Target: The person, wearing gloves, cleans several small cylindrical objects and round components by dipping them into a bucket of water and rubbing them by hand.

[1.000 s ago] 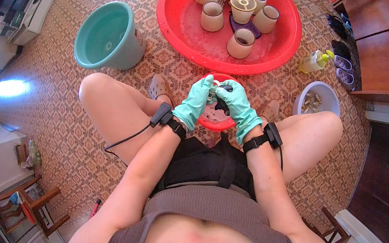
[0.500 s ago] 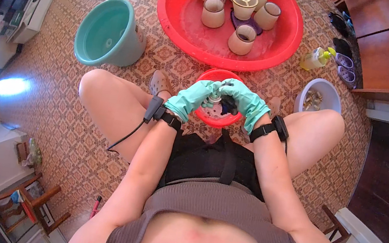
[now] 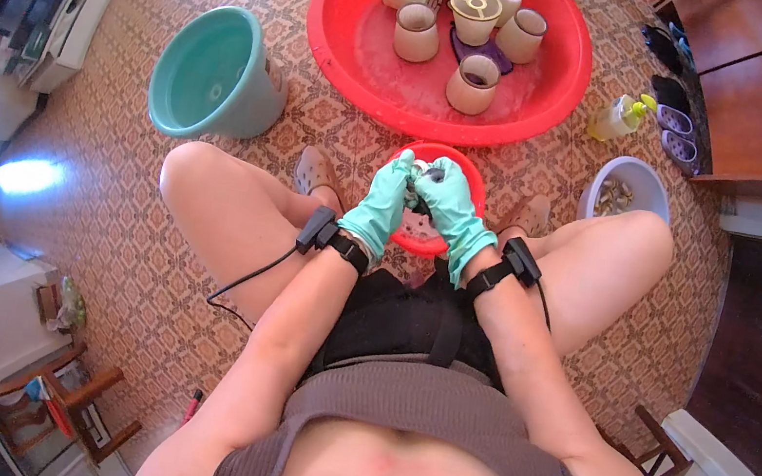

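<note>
Both my hands wear mint-green rubber gloves and meet over a small red basin (image 3: 477,185) between my feet. My left hand (image 3: 384,201) is closed around a small pale, shiny piece (image 3: 420,166), whose kind I cannot make out. Fingers of my right hand (image 3: 451,207) press a dark cloth (image 3: 434,176) against that piece. Foamy liquid shows in the basin below the gloves. Just beyond stands a large red tub (image 3: 347,70) with several pleated beige lampshades (image 3: 473,84) and a purple cloth (image 3: 493,54) in it.
A teal bucket (image 3: 263,102) stands at the left. On the right are a pump bottle (image 3: 616,118) of yellowish liquid and a lavender basin (image 3: 593,193) holding several small pale-gold pieces. Lilac clogs (image 3: 676,144) lie by the wooden cabinet (image 3: 755,107). A wooden chair (image 3: 71,399) is at lower left.
Both hands have drawn slightly closer together and tilted more upright over the small basin. The pale piece and the dark cloth remain between them. The view has shifted slightly.
</note>
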Action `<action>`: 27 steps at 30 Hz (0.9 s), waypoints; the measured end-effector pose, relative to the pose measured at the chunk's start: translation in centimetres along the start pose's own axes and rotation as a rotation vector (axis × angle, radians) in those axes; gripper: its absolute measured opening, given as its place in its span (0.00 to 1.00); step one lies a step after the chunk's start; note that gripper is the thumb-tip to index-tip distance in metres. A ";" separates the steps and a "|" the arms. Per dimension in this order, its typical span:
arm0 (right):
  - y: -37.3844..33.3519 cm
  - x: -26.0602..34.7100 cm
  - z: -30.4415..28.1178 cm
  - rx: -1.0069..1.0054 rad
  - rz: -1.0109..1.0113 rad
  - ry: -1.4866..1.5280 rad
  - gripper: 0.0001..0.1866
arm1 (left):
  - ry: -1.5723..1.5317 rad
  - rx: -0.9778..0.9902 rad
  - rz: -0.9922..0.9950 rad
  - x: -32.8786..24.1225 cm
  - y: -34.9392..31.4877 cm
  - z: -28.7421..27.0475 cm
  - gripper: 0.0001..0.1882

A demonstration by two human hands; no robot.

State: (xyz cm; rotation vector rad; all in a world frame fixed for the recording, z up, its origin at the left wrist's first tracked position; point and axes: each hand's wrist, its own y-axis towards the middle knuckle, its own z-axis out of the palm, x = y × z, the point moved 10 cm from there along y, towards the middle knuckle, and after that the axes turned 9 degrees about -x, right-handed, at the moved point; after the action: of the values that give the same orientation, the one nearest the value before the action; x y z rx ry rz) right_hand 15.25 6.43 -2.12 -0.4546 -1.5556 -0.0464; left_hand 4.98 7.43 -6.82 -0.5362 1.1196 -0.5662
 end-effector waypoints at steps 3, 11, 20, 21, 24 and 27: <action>0.3 1.4 0.2 0.122 0.047 -0.024 0.08 | 0.236 0.036 0.148 -2.9 -1.0 0.3 0.15; -0.1 3.0 -0.8 0.254 0.019 -0.197 0.09 | 0.803 0.324 0.445 -6.4 -2.4 2.6 0.12; -0.7 3.2 0.8 0.044 -0.044 0.036 0.07 | 0.041 -0.050 0.295 -3.3 -1.3 0.6 0.08; -0.7 3.4 0.6 -0.016 -0.116 0.005 0.06 | -0.027 -0.094 0.264 -2.8 -1.3 0.3 0.08; -0.3 2.1 0.9 0.023 -0.064 0.043 0.05 | -0.110 -0.113 0.255 -2.7 -1.3 -0.1 0.08; -0.1 2.1 0.3 0.101 -0.063 0.005 0.04 | 0.029 -0.046 0.238 -2.9 -1.1 -0.1 0.08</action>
State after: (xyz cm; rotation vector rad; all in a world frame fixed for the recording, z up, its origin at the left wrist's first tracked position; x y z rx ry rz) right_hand 14.99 6.96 -0.13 -0.3261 -1.5593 -0.0175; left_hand 3.72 8.57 -4.21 -0.4277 1.2072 -0.3432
